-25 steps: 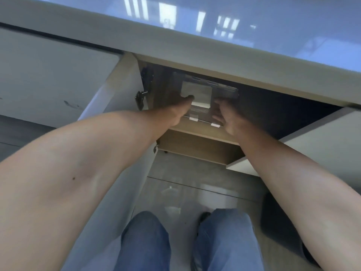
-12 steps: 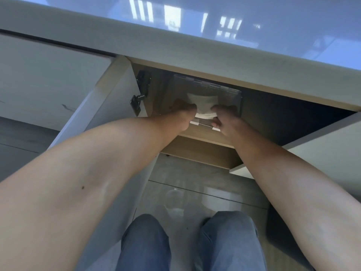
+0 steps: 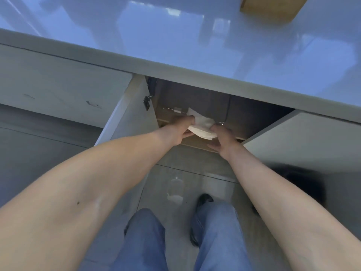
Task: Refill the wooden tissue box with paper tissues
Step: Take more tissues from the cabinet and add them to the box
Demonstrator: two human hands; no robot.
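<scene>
Your left hand (image 3: 180, 131) and right hand (image 3: 222, 138) both grip one white, crumpled wad of paper tissues (image 3: 202, 127), fingers closed on its ends. It sits at the cabinet shelf (image 3: 195, 142) front edge, below the worktop (image 3: 175, 45). Two doors stand open either side. One wooden tissue box (image 3: 271, 7) rests on the worktop.

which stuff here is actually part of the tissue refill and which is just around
Part of the job:
- stack of tissues, held between both hands
- left hand and right hand
- wooden box on the countertop, only partly in view
- clear bin in the open cabinet, beside the tissues

Just around:
- countertop
- cabinet doors
- door hinge
- floor
</scene>
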